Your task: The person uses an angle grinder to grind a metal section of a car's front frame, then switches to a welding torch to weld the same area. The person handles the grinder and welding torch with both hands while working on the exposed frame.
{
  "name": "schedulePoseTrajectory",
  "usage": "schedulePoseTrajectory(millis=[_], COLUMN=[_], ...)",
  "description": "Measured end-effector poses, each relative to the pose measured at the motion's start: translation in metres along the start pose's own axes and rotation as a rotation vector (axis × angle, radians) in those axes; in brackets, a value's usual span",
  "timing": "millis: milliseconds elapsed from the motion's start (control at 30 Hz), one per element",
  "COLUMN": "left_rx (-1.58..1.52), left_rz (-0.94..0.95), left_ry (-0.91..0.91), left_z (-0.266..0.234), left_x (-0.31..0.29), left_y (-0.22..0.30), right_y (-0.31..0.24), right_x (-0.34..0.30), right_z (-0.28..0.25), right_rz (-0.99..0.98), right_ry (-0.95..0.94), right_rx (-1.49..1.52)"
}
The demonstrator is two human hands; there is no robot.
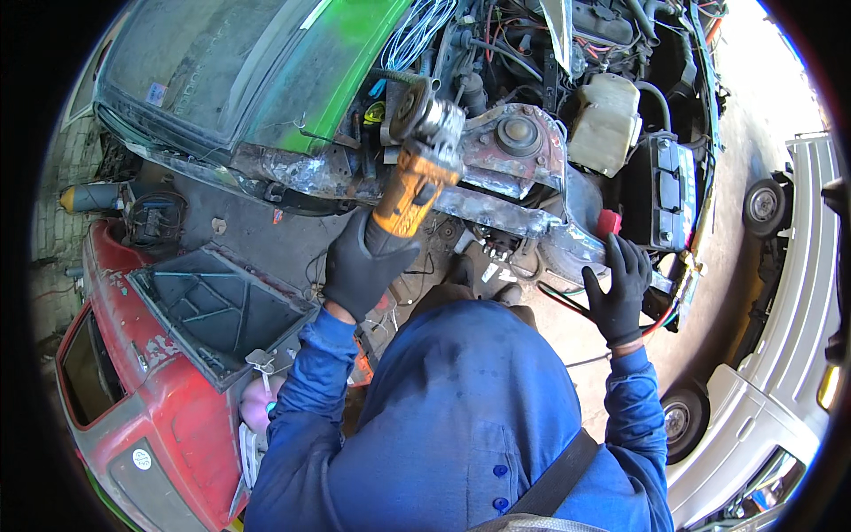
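Note:
My left hand (365, 269), in a black glove, is wrapped round the rear of a yellow angle grinder (409, 191). The grinder points away from me, its metal head and disc (411, 108) beside the bare-metal inner fender (505, 146) of a car body. Whether the disc touches metal I cannot tell. My right hand (619, 297), gloved too, has its fingers apart and holds nothing. Its fingertips are at the front end of the scraped metal rail (501, 213), near a small red part (608, 222); contact is unclear.
Beyond the rail are a car battery (667, 191), a beige plastic tank (605, 124) and loose wires (424, 35). A green-edged windshield area (328, 80) is at upper left. A red car cab (168, 381) stands left, a white vehicle (762, 381) right. Cables lie on the floor.

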State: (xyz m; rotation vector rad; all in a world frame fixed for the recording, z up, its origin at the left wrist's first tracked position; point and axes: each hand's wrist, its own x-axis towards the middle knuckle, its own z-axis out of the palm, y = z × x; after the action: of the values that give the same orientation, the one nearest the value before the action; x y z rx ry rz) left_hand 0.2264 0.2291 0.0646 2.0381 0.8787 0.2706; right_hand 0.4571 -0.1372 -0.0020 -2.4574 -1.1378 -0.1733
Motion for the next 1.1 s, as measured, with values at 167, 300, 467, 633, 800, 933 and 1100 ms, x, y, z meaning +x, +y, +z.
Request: schedulePoseTrajectory(millis=[167,300,467,633,800,933,1100], left_rx=[0.165,0.347,0.541,0.739,0.771,0.768,0.806], left_rz=[0.035,-0.012,0.012,-0.158,-0.173,-0.174,-0.270], left_ry=[0.134,0.168,0.226,0.194,0.211,0.202,0.159], left_z=[-0.006,-0.006,0.007,0.015,0.011,0.007,0.011], left_x=[0.061,0.134,0.209,0.238,0.252,0.259,0.270], left_y=[0.037,0.058,0.069,0.080,0.073,0.060,0.044], right_y=[-0.001,0.002,0.004,0.003,0.003,0.003,0.002], right_x=[-0.001,-0.002,-0.003,-0.002,0.000,0.001,0.001], right_z=[0.001,0.005,0.007,0.007,0.007,0.006,0.007], right_rz=[0.023,0.007,0.023,0.039,0.032,0.035,0.028], right_ry=[-0.011,0.020,-0.011,-0.022,-0.025,-0.039,-0.037], right_rx=[0.001,-0.018,-0.055,-0.061,-0.048,-0.053,-0.074])
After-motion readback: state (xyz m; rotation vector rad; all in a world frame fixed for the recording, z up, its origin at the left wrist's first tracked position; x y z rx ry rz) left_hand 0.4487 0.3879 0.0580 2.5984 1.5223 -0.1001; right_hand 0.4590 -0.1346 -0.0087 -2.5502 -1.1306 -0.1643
